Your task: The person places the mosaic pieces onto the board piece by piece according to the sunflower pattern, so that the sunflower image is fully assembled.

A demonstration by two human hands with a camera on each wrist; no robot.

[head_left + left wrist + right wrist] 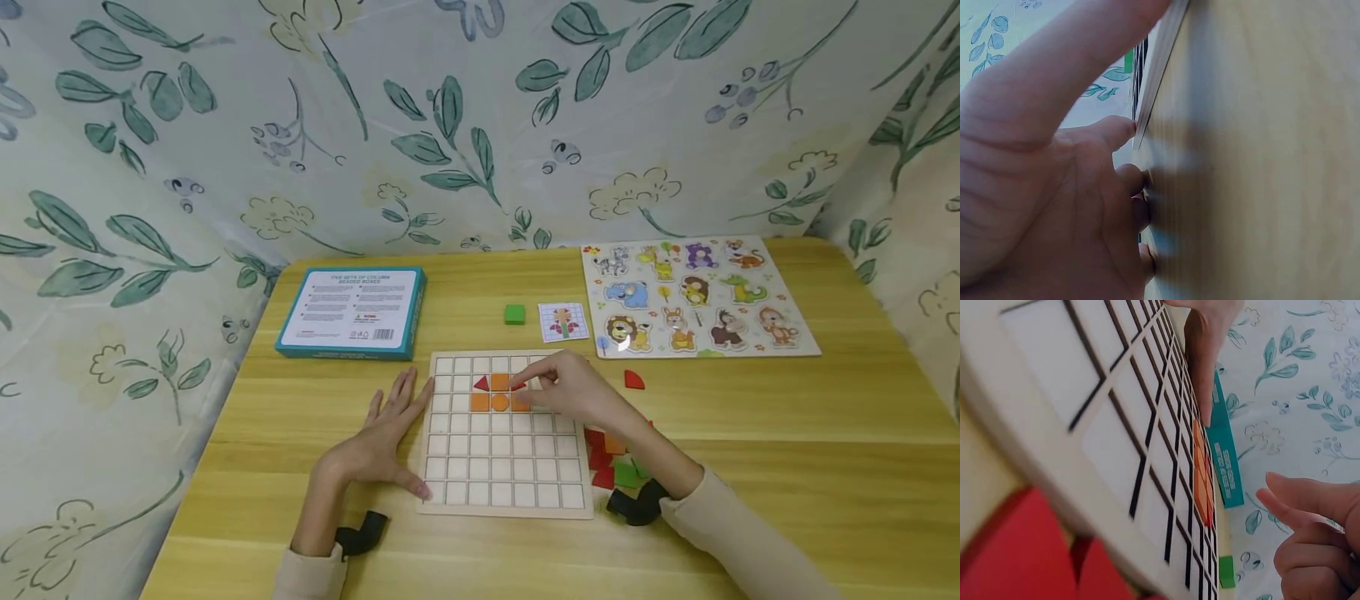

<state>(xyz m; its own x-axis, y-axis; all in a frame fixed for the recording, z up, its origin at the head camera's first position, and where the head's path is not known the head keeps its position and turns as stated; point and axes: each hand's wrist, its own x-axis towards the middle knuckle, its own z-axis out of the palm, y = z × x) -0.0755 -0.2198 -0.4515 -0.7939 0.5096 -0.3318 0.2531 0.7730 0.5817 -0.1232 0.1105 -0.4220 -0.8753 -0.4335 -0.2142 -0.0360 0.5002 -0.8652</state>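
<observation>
A pale wooden grid board point(501, 471) lies on the table. Orange squares point(480, 402) and an orange round piece point(500, 402) sit in its upper cells, with a red triangle point(482, 383) beside them. My left hand point(375, 442) is spread at the board's left side, thumb near the lower left corner and index fingertip at the edge. Above the orange pieces is my right hand point(566, 383), partly covering another red piece point(519, 386). In the right wrist view, the right thumb and index finger point(1294, 494) extend with nothing visible between them; the other fingers curl in.
Red, orange and green pieces point(626, 475) lie heaped right of the board, partly under the right forearm. A red quarter piece point(634, 380), green square point(514, 314) and pattern card point(562, 322) lie farther back. A teal box point(352, 312) and animal puzzle point(697, 296) flank them.
</observation>
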